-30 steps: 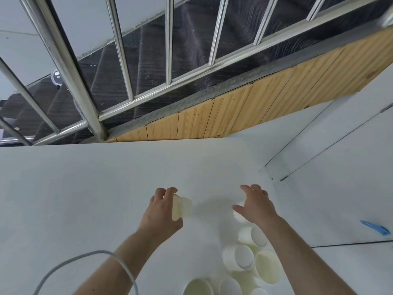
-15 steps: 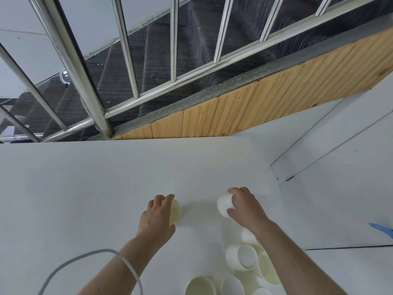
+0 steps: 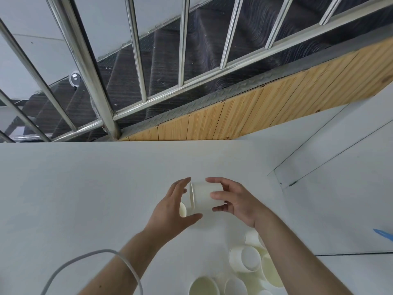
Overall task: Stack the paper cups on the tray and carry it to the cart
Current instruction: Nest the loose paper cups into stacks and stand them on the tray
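Note:
Two white paper cups meet in the air above the white table (image 3: 85, 199). My right hand (image 3: 238, 203) grips a paper cup (image 3: 204, 196) lying sideways, base toward the palm and rim pointing left. My left hand (image 3: 172, 209) holds a second paper cup (image 3: 182, 209), mostly hidden behind its fingers, right against the first cup's rim. I cannot tell how far one sits inside the other. Several loose cups (image 3: 244, 260) lie in a cluster on the table near the bottom right, under my right forearm. No tray or cart is in view.
A grey cable (image 3: 95, 256) loops over my left forearm. A blue object (image 3: 385, 234) lies at the right edge on the floor. Behind the table's far edge stand a steel railing (image 3: 85, 67) and a wood-panelled stair side (image 3: 265, 109).
My right hand picked a cup from the cluster and carried it left. Both hands came together, so the two cups now touch between them.

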